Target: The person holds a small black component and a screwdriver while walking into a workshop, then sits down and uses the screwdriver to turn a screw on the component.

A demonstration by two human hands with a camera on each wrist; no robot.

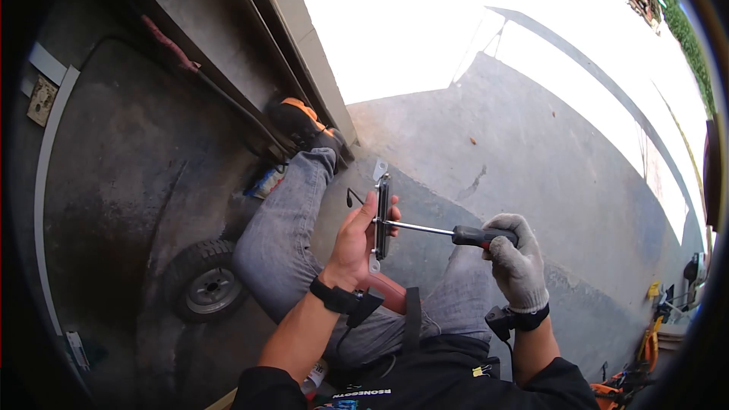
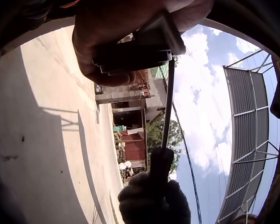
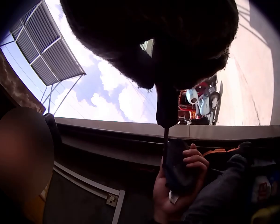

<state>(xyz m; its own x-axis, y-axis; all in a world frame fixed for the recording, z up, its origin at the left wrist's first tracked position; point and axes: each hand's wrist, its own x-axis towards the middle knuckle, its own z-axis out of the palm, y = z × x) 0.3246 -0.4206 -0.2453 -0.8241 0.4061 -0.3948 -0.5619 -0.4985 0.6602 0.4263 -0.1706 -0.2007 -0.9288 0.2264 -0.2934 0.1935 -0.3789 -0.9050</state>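
The bare left hand [image 1: 353, 247] grips a slim black part [image 1: 384, 216] with metal tabs at both ends, thumb on one side and fingertips on the other. A short black cable [image 1: 350, 199] hangs beside it. In a grey knit glove, the right hand [image 1: 519, 262] holds a screwdriver by its black handle [image 1: 478, 236]. Its metal shaft [image 1: 421, 228] runs across to the side of the part; how the tip sits there is too small to tell. The left wrist view has the part [image 2: 130, 56] dark against the light, with the shaft [image 2: 168, 107] meeting its end.
The person's legs in grey jeans [image 1: 281, 228] spread around the work. A small wheel [image 1: 209, 288] lies at the left, near a metal beam [image 1: 304, 45] and a dark cable [image 1: 235, 106]. Orange tools [image 1: 651, 345] stand at the lower right. Sunlit concrete [image 1: 395, 45] stretches beyond.
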